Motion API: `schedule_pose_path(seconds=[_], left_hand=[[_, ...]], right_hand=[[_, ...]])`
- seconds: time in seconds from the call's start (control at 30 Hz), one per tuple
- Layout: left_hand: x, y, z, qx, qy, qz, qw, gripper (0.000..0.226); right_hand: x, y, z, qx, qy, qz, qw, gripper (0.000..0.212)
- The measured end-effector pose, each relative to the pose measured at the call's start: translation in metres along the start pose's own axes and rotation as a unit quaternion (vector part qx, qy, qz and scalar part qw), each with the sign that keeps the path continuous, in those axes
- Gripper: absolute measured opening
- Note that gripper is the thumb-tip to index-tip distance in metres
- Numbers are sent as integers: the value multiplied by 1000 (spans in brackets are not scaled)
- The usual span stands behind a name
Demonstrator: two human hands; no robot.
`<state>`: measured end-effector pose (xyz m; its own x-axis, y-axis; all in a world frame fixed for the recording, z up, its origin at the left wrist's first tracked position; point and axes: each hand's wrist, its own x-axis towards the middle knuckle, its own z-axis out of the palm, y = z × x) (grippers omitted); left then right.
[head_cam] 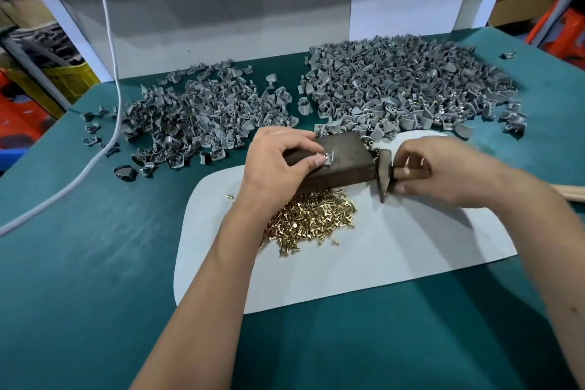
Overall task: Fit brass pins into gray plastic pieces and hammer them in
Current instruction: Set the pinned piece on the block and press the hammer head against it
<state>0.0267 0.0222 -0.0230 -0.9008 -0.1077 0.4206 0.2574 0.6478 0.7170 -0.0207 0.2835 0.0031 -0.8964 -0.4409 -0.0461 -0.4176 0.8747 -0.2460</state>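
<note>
My left hand (pixel 278 160) pinches a small gray plastic piece (pixel 327 158) on top of a dark metal block (pixel 345 158). My right hand (pixel 443 171) grips the wooden handle of a hammer just behind its dark metal head (pixel 384 177), which stands beside the block's right end. A heap of brass pins (pixel 313 215) lies on the white mat (pixel 395 247) in front of the block, partly hidden by my left wrist.
Two large heaps of gray plastic pieces lie behind the block, one at the left (pixel 202 117) and one at the right (pixel 405 85). A white cable (pixel 110 123) runs down the left of the green table (pixel 95 263). A white wall panel stands behind.
</note>
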Motion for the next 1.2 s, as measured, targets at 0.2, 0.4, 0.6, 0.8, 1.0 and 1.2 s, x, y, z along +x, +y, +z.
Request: schedule_pose_path(seconds=[0.2,0.4,0.6,0.8,1.0,1.2], left_hand=[[1,-3,-1,-45,-11,-45,998,12],[2,-5,2,-73,-35,-69,994,9],[3,-1,0,-36,-43,-58,997,11],[1,2,-2,-28,-48,-57,997,10],[0,4,-3,-35,-39,-59,997,17],[0,5,-1,-40,-36,-80,995,22]], right_hand=[[3,1,-4,25,43,25,998,12],[7,-40,-10,105,136,-37,984,30],[4,-66,-16,116,257,-122,952,16],[11,-75,-23,-12,138,-88,986,22],[6,-83,-14,-1,167,-100,981,24],[5,-55,-22,52,158,-107,980,12]])
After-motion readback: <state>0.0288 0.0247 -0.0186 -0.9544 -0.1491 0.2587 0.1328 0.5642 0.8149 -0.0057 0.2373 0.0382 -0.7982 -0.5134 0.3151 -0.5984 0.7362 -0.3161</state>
